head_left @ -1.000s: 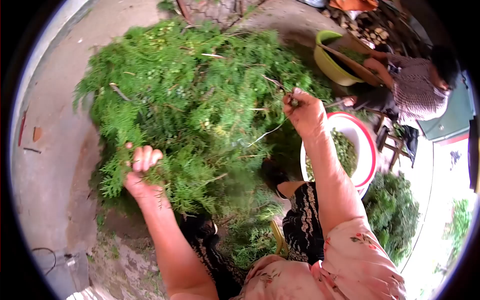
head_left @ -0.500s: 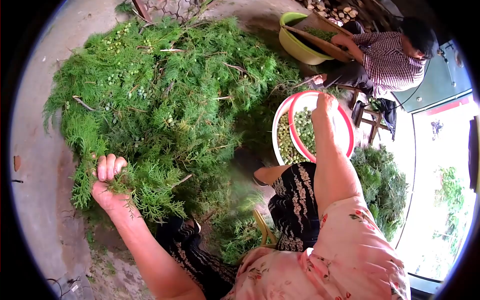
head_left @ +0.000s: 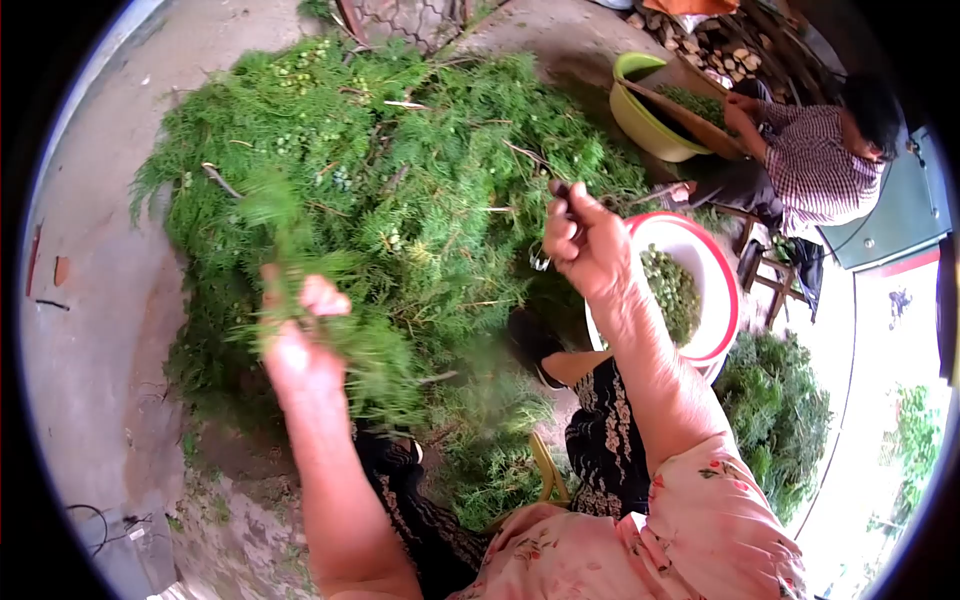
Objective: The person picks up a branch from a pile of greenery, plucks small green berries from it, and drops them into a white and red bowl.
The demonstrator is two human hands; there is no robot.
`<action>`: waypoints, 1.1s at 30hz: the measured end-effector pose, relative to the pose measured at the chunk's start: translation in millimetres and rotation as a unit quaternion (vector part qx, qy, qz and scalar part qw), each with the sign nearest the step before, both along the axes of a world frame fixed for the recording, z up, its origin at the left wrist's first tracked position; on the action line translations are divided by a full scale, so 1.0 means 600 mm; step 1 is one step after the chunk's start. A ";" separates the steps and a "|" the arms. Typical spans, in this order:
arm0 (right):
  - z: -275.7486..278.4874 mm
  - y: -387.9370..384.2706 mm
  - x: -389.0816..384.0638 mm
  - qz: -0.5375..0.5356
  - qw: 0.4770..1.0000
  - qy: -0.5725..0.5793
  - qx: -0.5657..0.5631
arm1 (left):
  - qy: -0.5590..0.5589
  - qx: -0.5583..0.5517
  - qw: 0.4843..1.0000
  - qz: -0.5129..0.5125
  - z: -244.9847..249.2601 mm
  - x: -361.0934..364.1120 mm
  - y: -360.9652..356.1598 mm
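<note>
My left hand (head_left: 305, 345), smeared by motion, is closed around a leafy green conifer branch (head_left: 375, 375) at the near edge of a large pile of cut conifer branches (head_left: 400, 190). Out in front, my right hand (head_left: 590, 245) is raised by the left rim of a white bucket (head_left: 722, 300) with a red rim. Its fingers are curled, and a small dark piece shows between thumb and forefinger; I cannot tell what it is. Many small green cones (head_left: 670, 300) lie inside the bucket.
At the back right another person (head_left: 815, 165) sits by a yellow-green tub (head_left: 650, 125), hands at a wooden trough with greenery. A wooden stool (head_left: 770, 275) stands behind the bucket. More cut branches (head_left: 770, 420) lie at right. Firewood (head_left: 715, 50) is stacked at the back.
My right hand has moved left from over the bucket to beside its rim. My left hand has moved right with the branch. The view has shifted slightly.
</note>
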State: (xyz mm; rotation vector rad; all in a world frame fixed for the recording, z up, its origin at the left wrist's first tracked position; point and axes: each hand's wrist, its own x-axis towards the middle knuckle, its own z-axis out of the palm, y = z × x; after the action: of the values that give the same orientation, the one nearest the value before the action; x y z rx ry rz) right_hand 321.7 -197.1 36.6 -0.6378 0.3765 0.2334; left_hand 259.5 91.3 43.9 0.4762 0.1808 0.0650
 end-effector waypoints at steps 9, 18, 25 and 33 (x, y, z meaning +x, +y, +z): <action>0.045 0.112 -0.054 0.143 0.986 0.001 -0.081 | 0.126 0.197 0.958 -0.167 -0.012 -0.023 -0.140; 0.039 0.102 -0.027 0.080 0.934 -0.167 -0.307 | 0.043 -0.009 0.995 -0.086 -0.011 -0.014 -0.062; 0.049 0.164 -0.078 0.400 0.702 -0.347 -0.476 | 0.116 0.020 0.991 0.060 0.017 -0.007 -0.075; 0.015 0.189 -0.098 0.314 0.751 -0.343 -0.468 | 0.060 0.038 0.991 0.112 0.019 -0.018 -0.057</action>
State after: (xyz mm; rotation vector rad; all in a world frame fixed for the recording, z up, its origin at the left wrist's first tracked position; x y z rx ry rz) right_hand 262.7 -83.7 45.4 -1.7879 -0.5243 0.4289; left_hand 248.7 57.1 55.5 0.5341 0.3505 0.2643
